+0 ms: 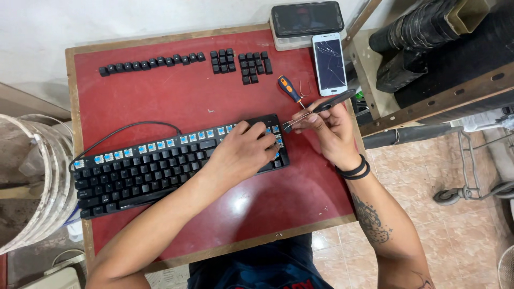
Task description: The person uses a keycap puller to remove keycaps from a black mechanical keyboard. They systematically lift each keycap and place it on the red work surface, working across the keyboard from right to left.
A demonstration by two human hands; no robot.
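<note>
A black mechanical keyboard (pixel 144 168) lies slanted on the red table (pixel 176 101), its top row stripped to blue switches. My left hand (pixel 243 150) presses down on the keyboard's right end, holding nothing. My right hand (pixel 329 131) grips a black keycap puller (pixel 321 107) whose wire tip points at the keyboard's upper right corner. Removed black keycaps (pixel 152 61) are laid out in a row and two blocks (pixel 241 64) at the table's far edge.
An orange-handled screwdriver (pixel 289 88) lies beyond my right hand. A white phone with a cracked screen (pixel 329 63) and a black phone (pixel 307 18) sit at the far right corner. A plastic bucket (pixel 32 182) stands left; a metal shelf (pixel 428 69) stands right.
</note>
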